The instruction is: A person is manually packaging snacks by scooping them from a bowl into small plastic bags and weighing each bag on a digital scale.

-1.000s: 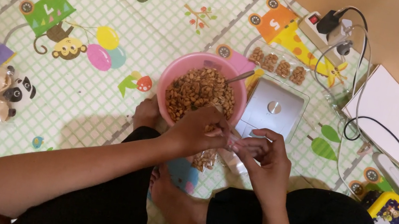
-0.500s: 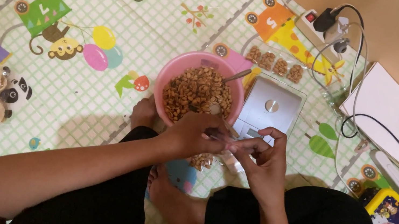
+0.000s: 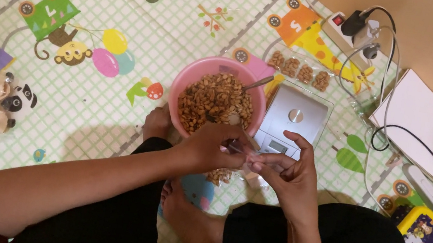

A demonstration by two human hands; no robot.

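Small clear bag (image 3: 224, 173) of brown snack pieces hangs between the two hands in the head view, its mouth pinched from both sides and its lower part half hidden under the left hand (image 3: 210, 148). That hand is closed on the bag's top edge; the right hand (image 3: 291, 173) meets it fingertip to fingertip, its fingers curled around the same plastic, which is too thin and glossy to trace clearly. Just beyond the left hand stands a pink bowl (image 3: 183, 83) heaped with the same brown pieces, a spoon handle (image 3: 259, 82) leaning on its far rim. Just beyond the right hand lies a silver kitchen scale (image 3: 292, 122); its display is too small to make out. Farther off behind the scale lie sealed snack packets (image 3: 299, 71), partly glare-washed. Everything rests on a cartoon play mat (image 3: 129, 11).
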